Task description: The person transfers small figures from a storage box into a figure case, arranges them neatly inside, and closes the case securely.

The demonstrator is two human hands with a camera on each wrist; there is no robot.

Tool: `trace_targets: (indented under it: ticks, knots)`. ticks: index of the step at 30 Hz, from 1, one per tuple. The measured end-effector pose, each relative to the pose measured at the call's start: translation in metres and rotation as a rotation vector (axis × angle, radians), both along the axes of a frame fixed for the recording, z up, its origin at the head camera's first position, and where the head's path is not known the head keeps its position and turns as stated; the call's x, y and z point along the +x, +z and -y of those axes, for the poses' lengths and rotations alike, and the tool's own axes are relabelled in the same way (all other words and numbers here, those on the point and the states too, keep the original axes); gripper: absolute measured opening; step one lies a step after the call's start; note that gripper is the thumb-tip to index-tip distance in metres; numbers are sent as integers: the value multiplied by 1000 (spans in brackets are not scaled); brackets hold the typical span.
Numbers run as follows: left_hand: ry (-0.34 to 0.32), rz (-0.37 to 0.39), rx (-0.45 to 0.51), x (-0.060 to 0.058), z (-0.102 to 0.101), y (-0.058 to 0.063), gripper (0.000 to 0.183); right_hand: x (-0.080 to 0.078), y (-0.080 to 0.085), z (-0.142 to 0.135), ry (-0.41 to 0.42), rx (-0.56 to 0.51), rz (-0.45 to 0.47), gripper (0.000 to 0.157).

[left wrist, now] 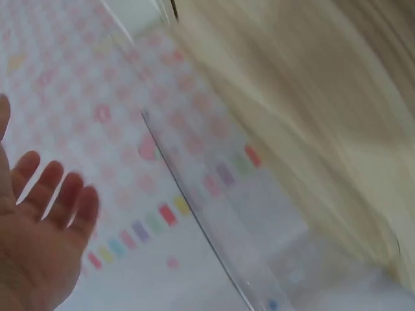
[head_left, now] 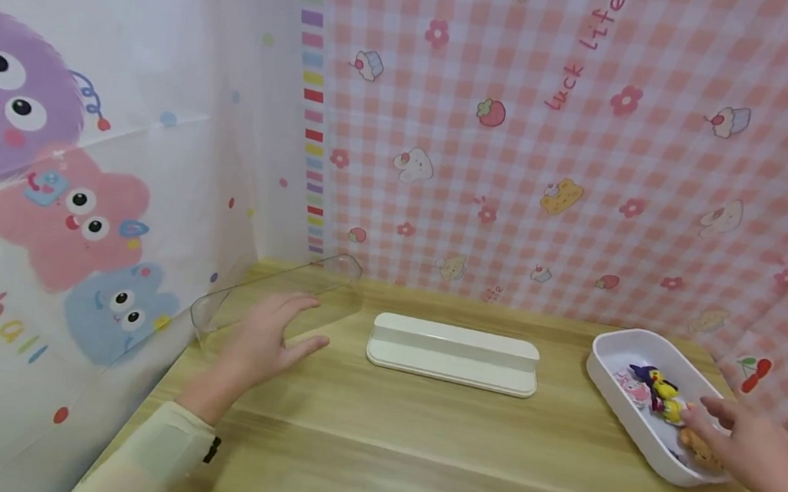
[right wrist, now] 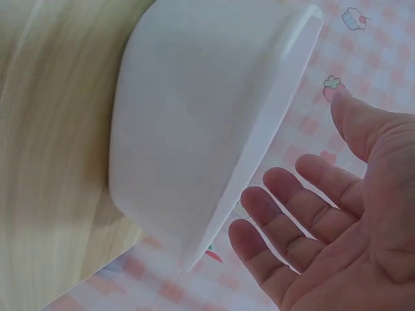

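My left hand (head_left: 263, 344) is held over the table beside a clear, see-through box or cover (head_left: 219, 294), thumb and fingers apart. In the left wrist view its fingers (left wrist: 81, 210) extend with nothing between them, away from the clear edge. At the right, my right hand (head_left: 749, 448) hovers at the near end of a white oblong tray (head_left: 629, 431), fingers spread and holding nothing. Inside that tray lie small toy figures: a yellow and dark one (head_left: 664, 387), a pink piece (head_left: 633, 387) and a tan one (head_left: 697, 449), partly hidden by the hand.
A white oblong base with a raised step (head_left: 453, 355) sits mid-table on the wood-grain tabletop (head_left: 379, 438). Behind rises a pink checked cloth (head_left: 526, 156); on the left hangs a white cloth with cartoon figures (head_left: 186, 145).
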State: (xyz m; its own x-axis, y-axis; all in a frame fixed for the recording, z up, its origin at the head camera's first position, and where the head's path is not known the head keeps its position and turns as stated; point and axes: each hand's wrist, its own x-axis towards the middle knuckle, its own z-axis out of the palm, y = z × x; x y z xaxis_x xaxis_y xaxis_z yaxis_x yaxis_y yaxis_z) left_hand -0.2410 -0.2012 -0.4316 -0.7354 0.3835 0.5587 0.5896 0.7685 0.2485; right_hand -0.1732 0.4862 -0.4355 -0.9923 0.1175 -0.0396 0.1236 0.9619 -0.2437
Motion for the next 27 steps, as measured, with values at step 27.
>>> trace_targets:
  ticks: [27]
  knots:
    - [5, 622, 80, -57, -76, -67, 113, -10, 12, 19, 81, -40, -23, 79]
